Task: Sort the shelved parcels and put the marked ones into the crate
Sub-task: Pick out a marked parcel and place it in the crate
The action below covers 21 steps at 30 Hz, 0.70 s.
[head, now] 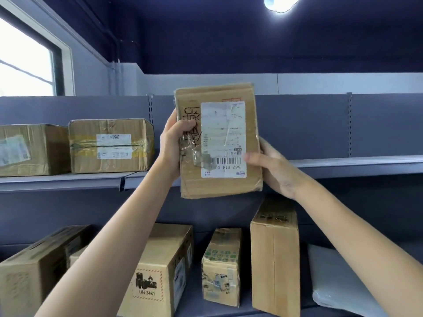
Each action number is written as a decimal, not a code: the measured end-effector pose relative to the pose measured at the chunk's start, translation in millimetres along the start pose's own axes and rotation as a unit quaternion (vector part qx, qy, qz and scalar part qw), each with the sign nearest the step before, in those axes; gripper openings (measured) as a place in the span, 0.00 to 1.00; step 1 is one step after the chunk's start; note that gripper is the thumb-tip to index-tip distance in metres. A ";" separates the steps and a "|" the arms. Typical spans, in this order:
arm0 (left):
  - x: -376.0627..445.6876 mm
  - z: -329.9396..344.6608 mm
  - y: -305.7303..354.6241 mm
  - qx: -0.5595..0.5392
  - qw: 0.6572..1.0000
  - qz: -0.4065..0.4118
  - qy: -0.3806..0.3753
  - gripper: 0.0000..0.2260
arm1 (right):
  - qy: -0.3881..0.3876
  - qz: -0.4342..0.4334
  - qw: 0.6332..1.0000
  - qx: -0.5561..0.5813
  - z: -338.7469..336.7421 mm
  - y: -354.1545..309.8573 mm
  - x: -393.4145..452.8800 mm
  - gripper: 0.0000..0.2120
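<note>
a person holds a flat cardboard parcel (pixel 219 140) upright in both hands in front of grey metal shelving, its labelled face turned toward the camera. the left hand (pixel 174 143) grips the parcel's left edge, fingers curled over the front beside handwritten black characters; the right hand (pixel 272 168) clasps the lower right edge, thumb pressed flat on the front near the barcode of the white shipping label (pixel 223 139), which reads upside down. the parcel is in the air, clear of the upper shelf (pixel 357 164) behind it and above the boxes on the lower shelf. on the upper shelf to the left sit two taped cartons side by side, a taped carton with white labels (pixel 111 146) and a larger carton at the frame's edge (pixel 29 149). below, from left, stand a dark-sided carton (pixel 34 271), a box printed with a battery hazard mark and "un 3481" (pixel 160 277), a small worn box (pixel 221 266), a tall narrow carton standing on end (pixel 275 255) and a white plastic mailer bag (pixel 341 282) lying at the right. a window (pixel 25 62) shows at upper left and a ceiling light (pixel 281 3) glares overhead.
</note>
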<state>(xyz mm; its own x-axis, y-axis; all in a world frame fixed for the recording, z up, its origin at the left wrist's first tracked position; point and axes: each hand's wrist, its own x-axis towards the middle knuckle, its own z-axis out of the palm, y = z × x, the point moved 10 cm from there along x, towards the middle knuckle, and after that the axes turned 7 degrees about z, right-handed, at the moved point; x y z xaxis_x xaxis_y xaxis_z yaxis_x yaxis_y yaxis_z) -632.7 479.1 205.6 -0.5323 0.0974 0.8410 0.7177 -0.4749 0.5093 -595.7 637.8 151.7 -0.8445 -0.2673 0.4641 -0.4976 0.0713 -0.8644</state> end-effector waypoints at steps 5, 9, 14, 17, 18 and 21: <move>-12.2 0.7 12.6 0.075 0.994 -0.019 -0.082 0.20 | -0.034 0.038 0.995 0.081 23.9 27.4 4.9 0.54; -25.8 -13.1 29.5 0.116 0.987 -0.046 -0.097 0.13 | 0.006 0.009 0.996 0.089 42.9 29.0 4.2 0.56; -79.0 -49.0 40.0 0.195 0.969 -0.100 -0.114 0.22 | 0.090 -0.017 0.972 0.218 67.0 39.2 -17.8 0.47; -124.7 -81.9 37.4 0.195 0.976 -0.094 0.010 0.36 | 0.133 -0.017 0.946 0.294 89.3 54.6 -32.2 0.48; -138.2 -81.9 33.3 0.159 0.983 -0.088 0.030 0.38 | 0.136 -0.013 0.941 0.310 101.7 60.5 -35.5 0.48; -168.1 -78.6 20.1 0.030 0.993 -0.082 0.085 0.41 | 0.138 0.019 0.935 0.325 141.7 81.6 -45.9 0.50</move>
<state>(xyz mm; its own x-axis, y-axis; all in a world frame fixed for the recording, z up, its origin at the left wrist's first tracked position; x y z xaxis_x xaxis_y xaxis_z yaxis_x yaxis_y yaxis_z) -564.1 384.4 60.1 -0.7087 0.0188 0.7053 0.6373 -0.4117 0.6514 -569.5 519.7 32.5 -0.9228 -0.0128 0.3851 -0.3158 -0.5475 -0.7749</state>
